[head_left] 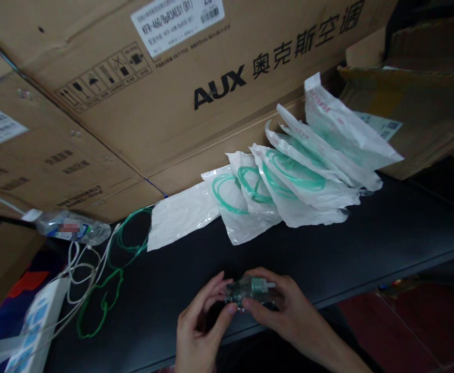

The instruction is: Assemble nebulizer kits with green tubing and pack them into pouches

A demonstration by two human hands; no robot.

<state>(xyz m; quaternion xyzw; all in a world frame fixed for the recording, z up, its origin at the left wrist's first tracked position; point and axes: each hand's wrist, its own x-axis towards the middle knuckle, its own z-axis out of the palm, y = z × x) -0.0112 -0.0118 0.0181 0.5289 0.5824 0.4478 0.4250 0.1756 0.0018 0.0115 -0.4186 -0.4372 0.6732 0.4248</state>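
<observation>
Both my hands hold a small clear plastic mask piece (248,291) with a pale green fitting, over the near edge of the black table (366,248). My left hand (201,326) pinches its left side with curled fingers. My right hand (284,305) grips its right side, fingers wrapped around it. A row of several white plastic pouches (289,181) with green tubing inside lies overlapped behind, leaning against the big cardboard box. Loose green tubing (110,269) lies to the left on the table.
A large cardboard box (152,98) printed AUX fills the back. A plastic water bottle (73,228) lies at the left beside white cables (83,269) and a white power strip (36,321). More cardboard (413,103) stands at the right.
</observation>
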